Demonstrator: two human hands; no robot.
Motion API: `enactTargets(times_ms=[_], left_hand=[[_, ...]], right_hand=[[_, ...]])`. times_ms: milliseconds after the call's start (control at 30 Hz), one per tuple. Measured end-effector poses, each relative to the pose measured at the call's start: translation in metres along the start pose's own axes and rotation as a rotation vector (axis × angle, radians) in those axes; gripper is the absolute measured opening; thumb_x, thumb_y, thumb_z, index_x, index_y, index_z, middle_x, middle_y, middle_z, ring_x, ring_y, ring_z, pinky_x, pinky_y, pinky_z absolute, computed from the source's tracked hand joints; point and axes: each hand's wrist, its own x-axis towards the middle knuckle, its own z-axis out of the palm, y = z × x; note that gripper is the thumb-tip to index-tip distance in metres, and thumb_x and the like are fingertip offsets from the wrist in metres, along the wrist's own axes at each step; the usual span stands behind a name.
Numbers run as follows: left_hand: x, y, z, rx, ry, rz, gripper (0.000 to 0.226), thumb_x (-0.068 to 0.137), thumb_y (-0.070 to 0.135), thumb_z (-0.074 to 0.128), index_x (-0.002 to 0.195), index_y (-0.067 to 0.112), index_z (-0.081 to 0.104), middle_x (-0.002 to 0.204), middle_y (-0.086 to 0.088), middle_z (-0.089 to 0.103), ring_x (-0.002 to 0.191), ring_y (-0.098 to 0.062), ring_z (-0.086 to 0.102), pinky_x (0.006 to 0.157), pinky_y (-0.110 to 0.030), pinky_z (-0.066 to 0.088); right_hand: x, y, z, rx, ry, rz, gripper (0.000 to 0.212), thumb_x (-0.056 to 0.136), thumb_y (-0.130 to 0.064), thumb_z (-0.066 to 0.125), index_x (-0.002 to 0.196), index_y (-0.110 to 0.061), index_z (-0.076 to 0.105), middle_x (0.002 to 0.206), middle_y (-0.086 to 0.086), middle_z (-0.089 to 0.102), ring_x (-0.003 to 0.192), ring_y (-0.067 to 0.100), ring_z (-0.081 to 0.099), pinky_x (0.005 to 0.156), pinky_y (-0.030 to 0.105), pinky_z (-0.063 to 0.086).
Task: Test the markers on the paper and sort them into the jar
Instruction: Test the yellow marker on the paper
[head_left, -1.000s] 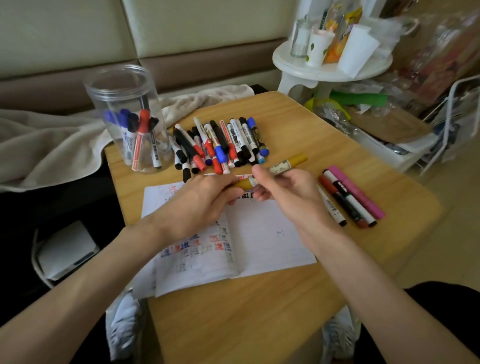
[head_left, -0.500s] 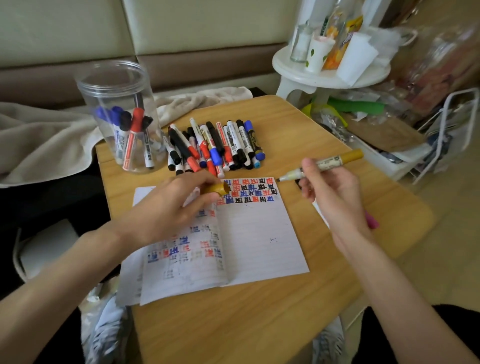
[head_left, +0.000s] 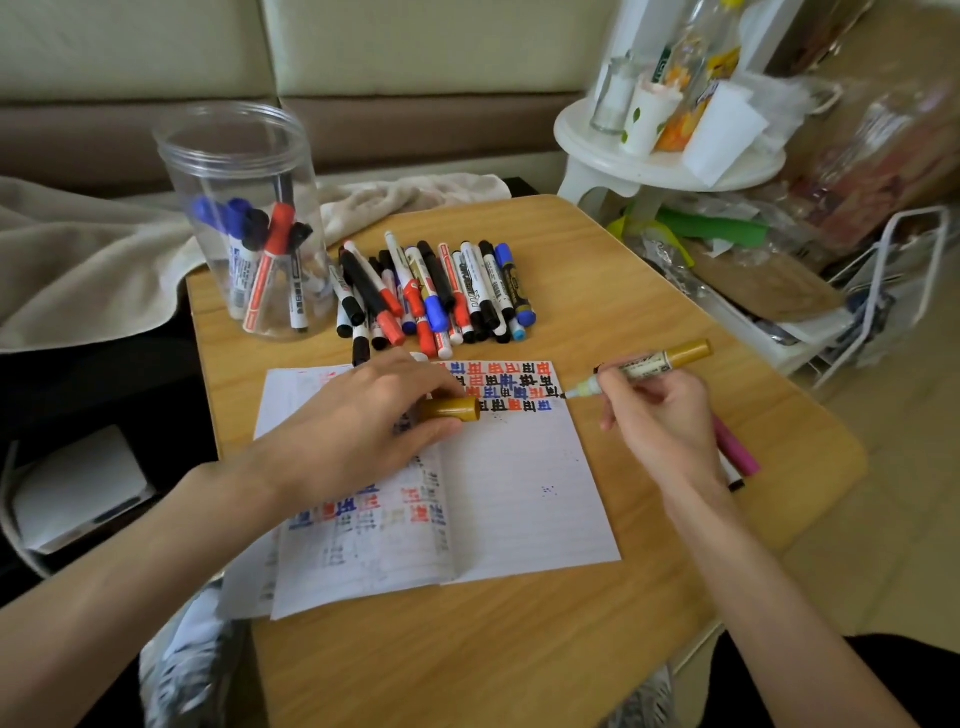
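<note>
My right hand (head_left: 657, 415) grips an uncapped gold marker (head_left: 649, 364), its pale tip at the right edge of the open notebook (head_left: 519, 493), beside rows of red, blue and black test marks. My left hand (head_left: 363, 426) rests on the notebook and holds the marker's gold cap (head_left: 451, 408) between thumb and fingers. A pile of several capped markers (head_left: 436, 296) lies on the wooden table (head_left: 519, 649) behind the notebook. A clear plastic jar (head_left: 244, 218) at the back left stands upright with several markers inside.
A pink marker (head_left: 735, 449) and others lie partly hidden under my right wrist. A beige blanket (head_left: 78, 270) lies left of the table. A white round stand (head_left: 670, 156) with cups and bottles, and cluttered bins, are at the right.
My hands pulled the cap off the gold marker and moved apart. The right hand swung the marker out to the right, then brought its tip down to the page's edge.
</note>
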Motion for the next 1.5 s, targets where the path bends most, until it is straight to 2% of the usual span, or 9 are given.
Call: enactTargets(times_ms=[100,267,400,567,734,867,1067,1300,1500], left_hand=[[0.003,0.002,0.002,0.005,0.003,-0.021,0.035,0.096,0.049,0.056,0.126,0.033,0.061,0.111,0.019,0.057,0.098,0.006,0.045,0.086,-0.018,0.042],[0.008,0.007,0.005,0.018,0.000,-0.058,0.041,0.094,0.058,0.047,0.126,0.036,0.060,0.108,0.011,0.058,0.096,-0.007,0.055,0.085,-0.033,0.052],[0.011,0.009,0.007,0.034,0.009,-0.070,0.044,0.093,0.055,0.047,0.127,0.032,0.062,0.112,0.010,0.060,0.101,-0.010,0.056,0.088,-0.036,0.052],[0.014,0.010,0.009,0.027,0.018,-0.067,0.039,0.095,0.053,0.051,0.125,0.031,0.063,0.112,0.010,0.059,0.098,-0.006,0.056,0.087,-0.033,0.053],[0.014,0.009,0.009,0.039,0.031,-0.062,0.036,0.096,0.051,0.054,0.125,0.032,0.063,0.109,0.012,0.058,0.092,-0.002,0.054,0.083,-0.029,0.053],[0.013,0.008,0.010,0.049,0.040,-0.053,0.036,0.096,0.052,0.054,0.123,0.031,0.064,0.107,0.013,0.057,0.089,-0.001,0.052,0.081,-0.028,0.052],[0.012,0.007,0.010,0.046,0.051,-0.049,0.035,0.096,0.050,0.056,0.124,0.030,0.065,0.107,0.014,0.056,0.089,0.000,0.052,0.081,-0.028,0.053],[0.011,0.007,0.010,0.056,0.056,-0.038,0.036,0.096,0.050,0.056,0.123,0.028,0.065,0.105,0.016,0.056,0.090,0.000,0.049,0.080,-0.023,0.049],[0.011,0.007,0.010,0.048,0.048,-0.045,0.037,0.095,0.051,0.055,0.124,0.029,0.065,0.108,0.014,0.058,0.094,-0.003,0.053,0.083,-0.026,0.051]], right_hand=[[0.005,-0.001,-0.002,-0.005,-0.037,-0.015,0.013,0.091,-0.014,0.068,0.079,-0.014,0.074,0.053,-0.009,0.064,0.050,-0.003,0.058,0.054,0.014,0.044],[0.010,-0.003,-0.007,0.082,-0.073,0.015,0.011,0.093,-0.015,0.069,0.085,-0.017,0.076,0.060,-0.013,0.068,0.052,-0.003,0.059,0.056,0.014,0.043],[0.004,0.002,0.002,0.118,-0.058,-0.025,0.015,0.101,-0.025,0.065,0.092,-0.014,0.071,0.068,-0.004,0.070,0.061,0.004,0.065,0.069,0.029,0.051],[-0.004,0.014,0.017,0.162,-0.033,-0.094,0.020,0.106,-0.027,0.057,0.103,-0.008,0.064,0.074,-0.003,0.073,0.060,0.014,0.069,0.055,0.023,0.051],[-0.002,0.022,0.019,0.112,-0.017,-0.159,0.011,0.105,-0.022,0.059,0.101,-0.013,0.065,0.070,-0.012,0.072,0.061,0.011,0.070,0.056,0.020,0.050],[0.001,0.026,0.019,0.100,0.018,-0.154,0.010,0.103,-0.027,0.062,0.096,-0.021,0.066,0.072,-0.001,0.072,0.062,0.013,0.071,0.063,0.031,0.053],[0.007,0.023,0.015,0.167,-0.035,-0.096,0.015,0.104,-0.021,0.060,0.092,-0.013,0.066,0.067,0.002,0.070,0.059,0.014,0.065,0.062,0.028,0.050],[0.008,0.026,0.017,0.096,-0.010,-0.139,0.015,0.102,-0.025,0.063,0.093,-0.013,0.066,0.070,0.005,0.072,0.060,0.013,0.069,0.060,0.026,0.052],[0.005,0.026,0.019,0.019,0.035,-0.175,0.019,0.101,-0.028,0.065,0.086,-0.016,0.063,0.069,-0.001,0.071,0.064,0.009,0.070,0.061,0.009,0.048]])
